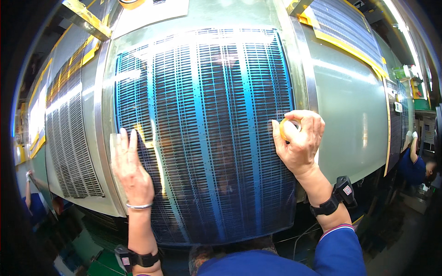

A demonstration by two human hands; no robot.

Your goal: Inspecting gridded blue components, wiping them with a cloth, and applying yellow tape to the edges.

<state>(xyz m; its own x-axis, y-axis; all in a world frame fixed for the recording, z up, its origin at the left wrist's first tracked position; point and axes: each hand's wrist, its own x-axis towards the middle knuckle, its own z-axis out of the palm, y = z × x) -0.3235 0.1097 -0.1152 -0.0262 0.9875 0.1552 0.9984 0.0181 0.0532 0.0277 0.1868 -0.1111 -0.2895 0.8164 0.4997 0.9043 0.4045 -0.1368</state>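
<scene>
A large dark blue, glossy film sheet (224, 152) with rows of fine comb-like markings lies over a pale glass-topped table (248, 11). Its near end hangs down in front of my body. My left hand (132, 170) rests flat along the sheet's left edge, fingers stretched out and holding nothing. At the right edge, my right hand (306, 140) is closed around a small roll of yellow tape (288, 130), the thumb and fingertips just above the film. Whether a tape end touches the film cannot be seen.
Metal rails (98, 108) border the table. Side tables carry a patterned sheet (69, 152) on the left and a yellow-edged sheet (343, 25) on the right. White paper (154, 18) and an orange tape roll (131, 3) lie at the far end. Co-workers (412, 163) stand at both sides.
</scene>
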